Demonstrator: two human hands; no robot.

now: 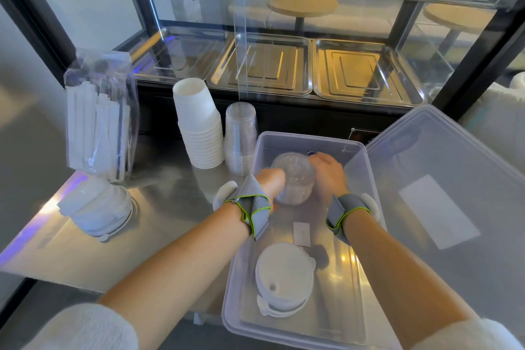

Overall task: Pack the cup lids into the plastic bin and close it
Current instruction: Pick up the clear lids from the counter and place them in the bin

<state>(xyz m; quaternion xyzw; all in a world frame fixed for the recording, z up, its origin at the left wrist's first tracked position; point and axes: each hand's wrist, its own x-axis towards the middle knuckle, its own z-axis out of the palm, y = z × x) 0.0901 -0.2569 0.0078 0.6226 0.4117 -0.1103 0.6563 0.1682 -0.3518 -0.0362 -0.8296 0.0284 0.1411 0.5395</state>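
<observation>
The clear plastic bin (309, 142) stands open on the steel counter in front of me. Both hands are inside its far half, around a stack of clear cup lids (295, 176): my left hand (271, 182) grips its left side and my right hand (328, 172) its right side. A stack of white cup lids (284, 273) lies in the near half of the bin. Another stack of white lids (98, 210) rests on the counter to the left. The bin's lid (443, 202) leans upright against the bin's right side.
Behind the bin stand a stack of white paper cups (199, 125) and a stack of clear cups (241, 136). A bag of wrapped straws (99, 116) stands at the left. A glass display case with metal trays (261, 65) closes the back.
</observation>
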